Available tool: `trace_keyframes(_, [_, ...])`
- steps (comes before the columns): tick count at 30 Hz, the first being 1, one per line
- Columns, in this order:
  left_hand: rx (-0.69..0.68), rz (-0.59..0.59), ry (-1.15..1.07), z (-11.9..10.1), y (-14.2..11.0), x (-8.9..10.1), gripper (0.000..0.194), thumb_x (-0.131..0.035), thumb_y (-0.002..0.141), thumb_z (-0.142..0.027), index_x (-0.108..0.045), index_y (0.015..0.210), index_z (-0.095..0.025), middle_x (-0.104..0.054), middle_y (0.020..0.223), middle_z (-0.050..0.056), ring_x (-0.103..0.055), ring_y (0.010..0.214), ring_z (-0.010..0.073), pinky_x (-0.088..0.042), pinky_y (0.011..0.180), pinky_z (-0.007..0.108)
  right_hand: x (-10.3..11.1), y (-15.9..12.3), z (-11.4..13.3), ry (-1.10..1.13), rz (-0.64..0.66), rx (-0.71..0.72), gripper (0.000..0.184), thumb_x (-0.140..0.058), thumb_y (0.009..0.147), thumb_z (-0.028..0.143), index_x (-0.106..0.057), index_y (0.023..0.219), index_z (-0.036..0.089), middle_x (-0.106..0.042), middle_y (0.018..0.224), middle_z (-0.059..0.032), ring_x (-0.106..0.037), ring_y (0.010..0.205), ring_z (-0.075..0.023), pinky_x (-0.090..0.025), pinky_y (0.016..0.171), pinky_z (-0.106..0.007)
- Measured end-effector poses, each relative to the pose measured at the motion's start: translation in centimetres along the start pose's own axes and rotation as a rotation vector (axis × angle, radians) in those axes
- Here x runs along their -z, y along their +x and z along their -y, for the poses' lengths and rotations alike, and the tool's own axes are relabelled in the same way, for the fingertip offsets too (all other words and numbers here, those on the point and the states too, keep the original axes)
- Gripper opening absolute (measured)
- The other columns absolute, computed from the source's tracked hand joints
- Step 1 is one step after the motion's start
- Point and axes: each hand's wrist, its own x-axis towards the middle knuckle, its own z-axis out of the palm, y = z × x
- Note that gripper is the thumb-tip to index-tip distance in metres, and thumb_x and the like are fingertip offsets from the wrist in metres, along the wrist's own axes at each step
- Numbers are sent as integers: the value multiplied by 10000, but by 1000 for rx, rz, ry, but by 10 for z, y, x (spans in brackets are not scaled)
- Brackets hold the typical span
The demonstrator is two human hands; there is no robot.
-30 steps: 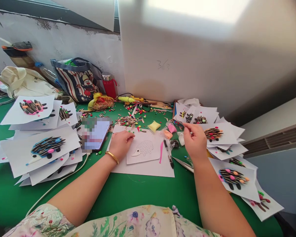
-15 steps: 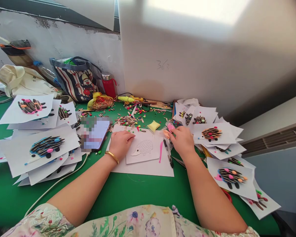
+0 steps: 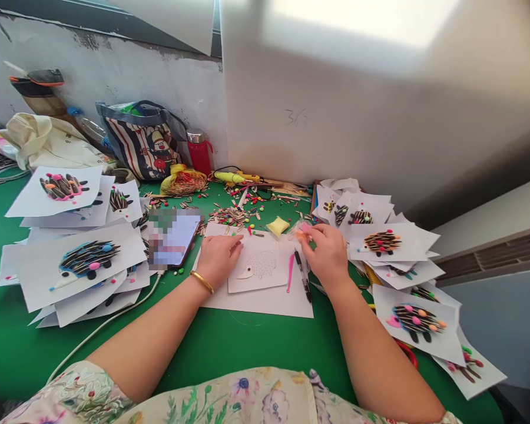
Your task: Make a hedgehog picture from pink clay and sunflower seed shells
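My left hand (image 3: 217,257), a gold bangle on its wrist, lies curled on the left edge of a small white sheet (image 3: 258,268) printed with a hedgehog outline. My right hand (image 3: 327,254) rests at the sheet's right side, its fingertips pinching at a lump of orange-pink clay (image 3: 301,235) in plastic wrap. A pink clay tool (image 3: 289,272) and a black pen (image 3: 303,275) lie between the sheet and my right hand. A yellow clay lump (image 3: 277,226) sits just beyond the sheet.
Finished hedgehog pictures are stacked at the left (image 3: 82,259) and right (image 3: 413,318) on the green table (image 3: 229,344). A phone (image 3: 173,240) with a white cable lies left of my hand. Sunflower seeds (image 3: 229,215), a red flask (image 3: 199,151) and a striped bag (image 3: 142,141) stand by the wall.
My right hand has come down from the pictures on the right, moved left to the wrapped clay beside the hedgehog sheet, and settled there. My left hand has stayed put.
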Motion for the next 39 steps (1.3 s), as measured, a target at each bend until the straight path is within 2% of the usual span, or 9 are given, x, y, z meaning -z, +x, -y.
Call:
trace_keyframes(5, [-64, -107, -73, -3, -1, 4, 195, -575, 889, -272, -726, 1006, -232, -697, 1061, 63, -624, 1007, 255, -418, 902, 439, 7, -13, 24, 227, 28, 147, 190, -544, 904, 281, -641, 1045, 199, -692, 1098, -90, -620, 1012, -251, -474, 877, -394])
trace_keyframes(9, [-197, -209, -448, -16, -11, 11, 161, -573, 902, -262, -685, 1006, -213, -657, 1060, 72, -604, 1031, 208, -474, 922, 375, 12, -23, 48, 324, 86, 206, 220, -534, 913, 249, -606, 1115, 204, -709, 1040, -82, -654, 940, -235, -498, 862, -386])
trace_keyframes(11, [-206, -179, -616, -25, -18, 14, 147, -571, 905, -232, -648, 1029, -216, -654, 1105, 69, -591, 1079, 195, -481, 939, 359, 13, -26, 57, 352, 117, 252, 246, -526, 916, 221, -593, 1152, 203, -707, 1047, -78, -654, 956, -230, -502, 868, -385])
trace_keyframes(14, [-202, -95, -737, -36, -27, 15, 144, -560, 899, -183, -626, 1023, -216, -656, 1140, 69, -592, 1097, 184, -481, 970, 358, 14, -29, 65, 401, 145, 299, 283, -508, 921, 184, -583, 1194, 205, -679, 1128, -85, -639, 1019, -217, -516, 883, -368])
trace_keyframes(18, [-146, -48, -724, -39, -31, 12, 187, -536, 890, -150, -648, 1024, -218, -691, 1067, 51, -636, 993, 166, -519, 908, 327, 12, -30, 67, 440, 168, 299, 289, -489, 927, 171, -593, 1193, 211, -655, 1143, -95, -628, 1037, -212, -528, 895, -360])
trace_keyframes(22, [-78, -21, -637, -37, -30, 11, 171, -586, 877, -206, -672, 1024, -218, -717, 969, 33, -658, 879, 159, -536, 830, 300, 11, -31, 66, 458, 188, 298, 288, -487, 921, 154, -604, 1179, 206, -657, 1106, -94, -625, 1019, -216, -533, 884, -367])
trace_keyframes(27, [-90, 1, -587, -36, -30, 10, 106, -656, 844, -254, -681, 939, -214, -710, 883, 19, -649, 819, 161, -524, 790, 296, 11, -32, 69, 479, 207, 312, 284, -493, 916, 145, -613, 1167, 203, -668, 1073, -90, -634, 973, -209, -544, 853, -363])
trace_keyframes(33, [-78, -26, -633, -37, -29, 8, 48, -680, 817, -214, -651, 781, -200, -660, 784, 7, -609, 736, 147, -498, 691, 269, 11, -33, 75, 525, 209, 349, 269, -497, 921, 157, -622, 1157, 198, -682, 1044, -87, -645, 940, -202, -552, 828, -349])
trace_keyframes(39, [-163, -59, -591, -37, -29, 10, 86, -643, 864, -245, -645, 793, -197, -633, 785, 19, -589, 758, 157, -486, 717, 293, 13, -33, 74, 505, 219, 322, 268, -516, 894, 150, -631, 1128, 210, -683, 994, -71, -644, 896, -193, -542, 801, -334])
